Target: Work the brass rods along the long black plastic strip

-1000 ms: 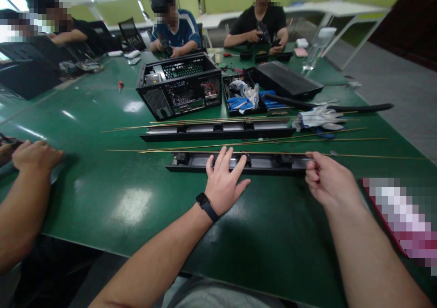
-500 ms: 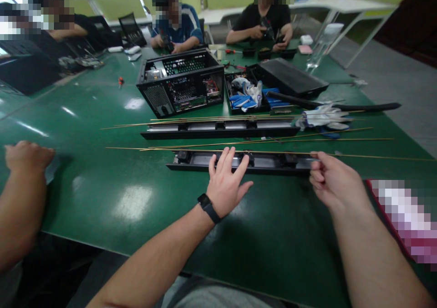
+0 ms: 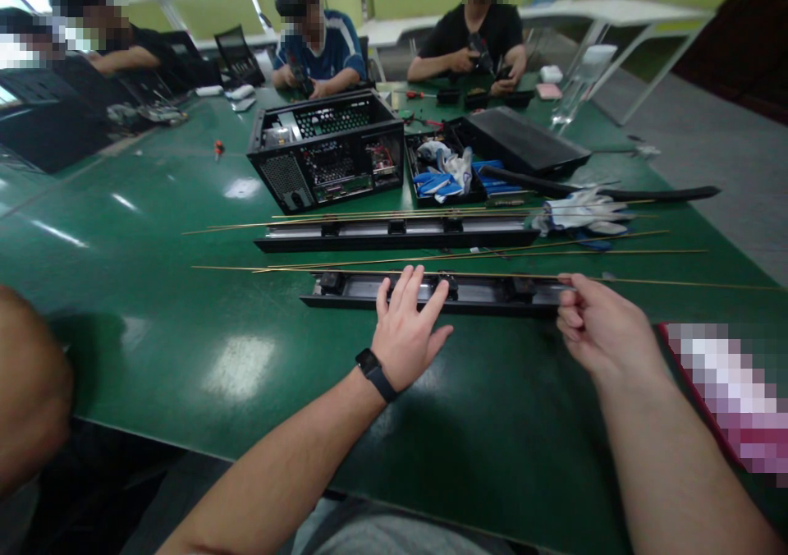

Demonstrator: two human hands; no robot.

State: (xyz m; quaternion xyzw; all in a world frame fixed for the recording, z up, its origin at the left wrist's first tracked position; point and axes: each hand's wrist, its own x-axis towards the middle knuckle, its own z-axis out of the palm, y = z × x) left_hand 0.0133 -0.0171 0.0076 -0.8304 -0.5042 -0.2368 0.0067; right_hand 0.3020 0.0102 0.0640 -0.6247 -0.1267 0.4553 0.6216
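My left hand (image 3: 406,325) lies spread over the middle of the nearer long black channel (image 3: 363,301), with its fingertips at the channel's inside. A dark watch is on that wrist. At the channel's right end, the thumb and forefinger of my right hand (image 3: 597,317) are pinched together on a thin brass rod (image 3: 492,274), which runs along the channel's far edge. The other fingers curl in. Dark blocks sit inside the channel. Behind it lies a second black channel (image 3: 394,241), with more thin brass rods (image 3: 345,215) along its top.
Farther back stand an open computer case (image 3: 326,153), a tray of gloves (image 3: 443,173) and a black panel (image 3: 523,140). White gloves (image 3: 584,210) lie beside the far channel. A water bottle (image 3: 584,83) stands at back right. Co-workers sit opposite; another person's arm (image 3: 30,382) is at left.
The neighbouring person's arm at the left has drawn back toward the table's near edge, its hand out of sight. Both of my hands stay practically where they were.
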